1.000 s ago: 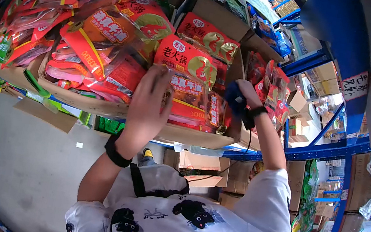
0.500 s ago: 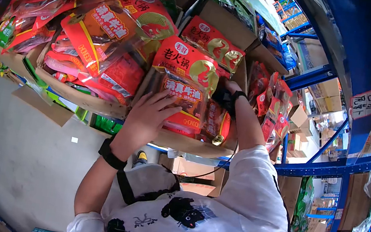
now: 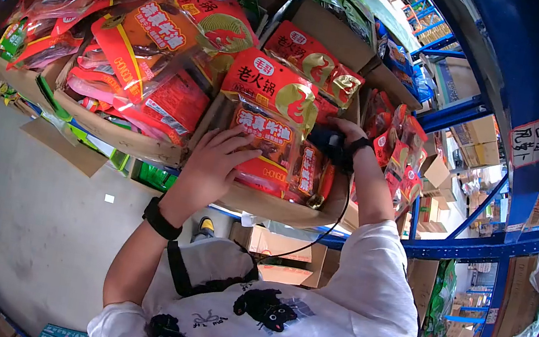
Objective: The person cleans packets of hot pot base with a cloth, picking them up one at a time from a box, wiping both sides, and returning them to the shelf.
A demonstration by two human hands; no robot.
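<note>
My left hand lies with fingers spread on the front of a red and clear hotpot-seasoning packet. Behind that packet stands a red packet with a gold circle. My right hand is at the box's right side, beside the packets, around a black corded device; most of its fingers are hidden. Below the device, a smaller dark red packet stands in the same cardboard box. Another red and gold packet leans at the back.
To the left, another box holds piled red packets. More red packets fill a box at the right. A blue rack beam and upright stand on the right. A black cable hangs before my shirt.
My right hand and the black device have shifted slightly right and down. The gold corner of the back packet has moved up and right. My left hand stays on the front packet.
</note>
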